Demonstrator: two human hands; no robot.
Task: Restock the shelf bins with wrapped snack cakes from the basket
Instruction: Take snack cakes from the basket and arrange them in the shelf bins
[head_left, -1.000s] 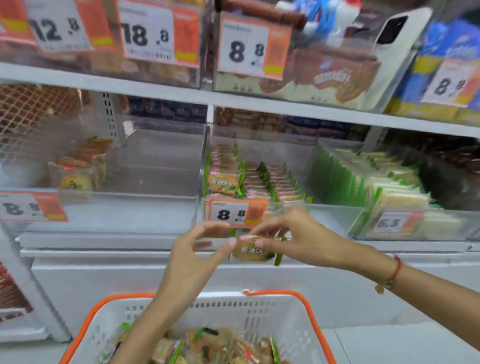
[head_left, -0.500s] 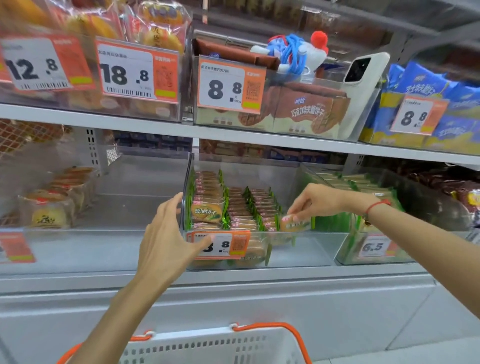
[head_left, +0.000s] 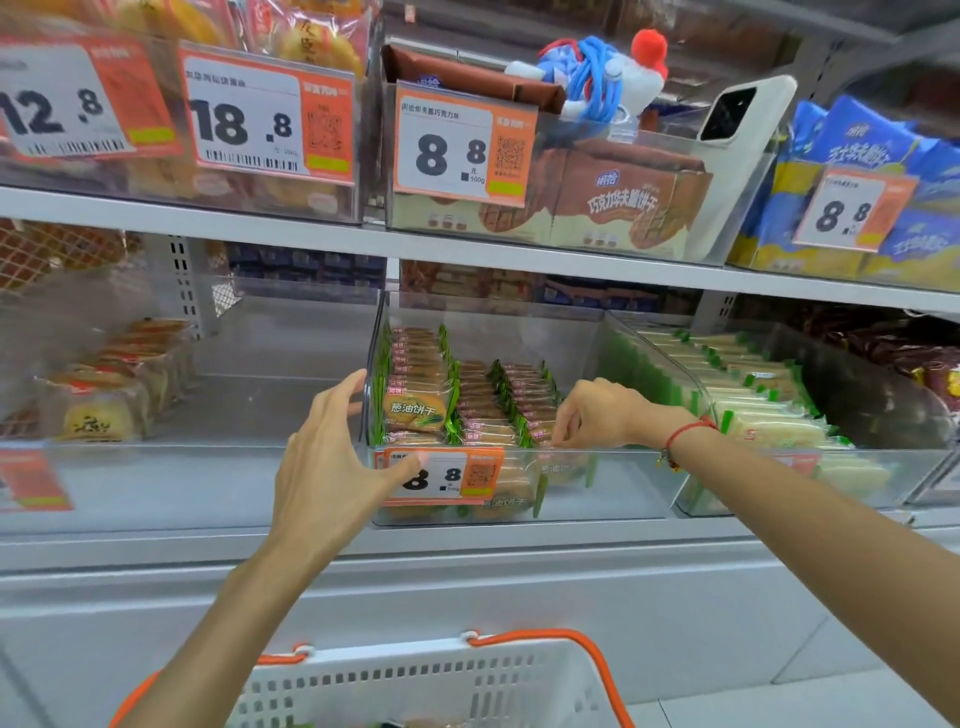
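The person's left hand (head_left: 332, 457) rested against the front left corner of the clear middle bin (head_left: 613, 499), fingers straight and loosely spread up its left wall, the thumb lying across the orange price tag (head_left: 444, 475) clipped to the bin's front. The right hand (head_left: 597, 413) reached over the front rim at about 3 o'clock from the left hand, its fingers curled downward and pinched at the front end of the third row of wrapped snack cakes (head_left: 524, 400); whether a packet was between the fingertips could not be told. A red cord bracelet (head_left: 685, 434) circled that wrist.

The cakes stood on edge in three rows running back into the bin, green-edged wrappers touching, with a taller row on the left. A few more lay flat behind the front wall under the tag.

At 6 o'clock, below the shelf edge, the white basket (head_left: 415, 686) with orange handles showed only its rim. At 12 o'clock, on the upper shelf, a white phone (head_left: 737, 145) leaned in a bin of brown biscuit packs (head_left: 613, 202).
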